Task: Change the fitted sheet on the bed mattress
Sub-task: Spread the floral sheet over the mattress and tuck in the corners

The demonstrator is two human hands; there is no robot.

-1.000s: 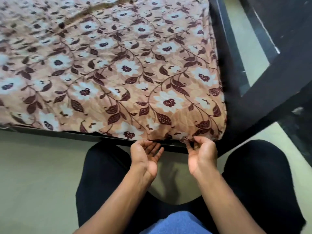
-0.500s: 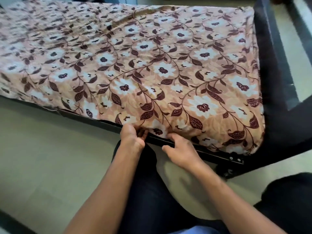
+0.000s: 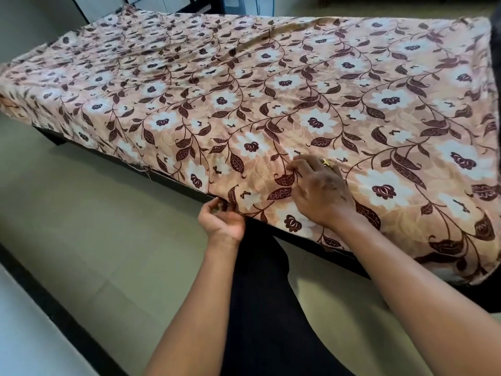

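Head-worn, close, down onto sheet (image 3: 244, 85)

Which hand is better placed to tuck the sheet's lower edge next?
Left. The left hand pinches the floral sheet hem right at the dark bed frame. The right hand is up on the mattress top, gripping fabric away from that edge, so it likely just steadies.
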